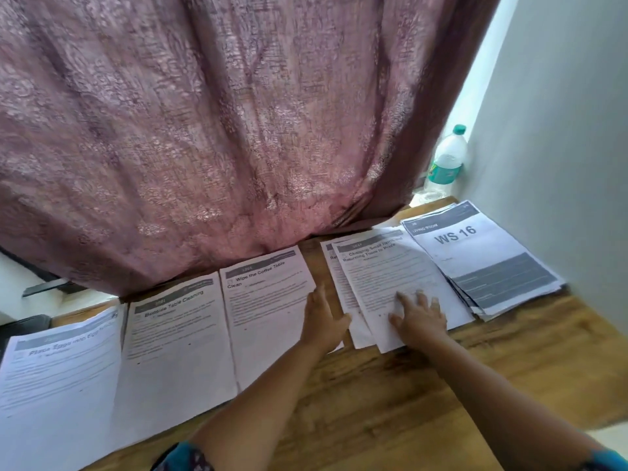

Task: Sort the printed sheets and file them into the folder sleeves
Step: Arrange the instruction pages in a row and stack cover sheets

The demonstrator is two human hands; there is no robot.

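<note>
- Head view: printed sheets are being laid out in a row on a wooden table, in front of a pink curtain.
- From the left, a sheet headed "Place Eggs", a sheet headed "Bedside Table Cleaning" and a sheet headed "Wipe the Coffee Table Clean" are lying side by side, with their edges overlapping.
- The left hand is being rested flat on the right edge of the coffee table sheet, with the fingers straight and close together.
- The right hand is being pressed flat on a small pile of sheets, with the fingers straight and spread apart.
- A thicker stack topped by a "WS 16" page is lying just to the right of that pile, by the wall.
- A plastic water bottle with a green cap is standing behind the stack, in the corner.
</note>
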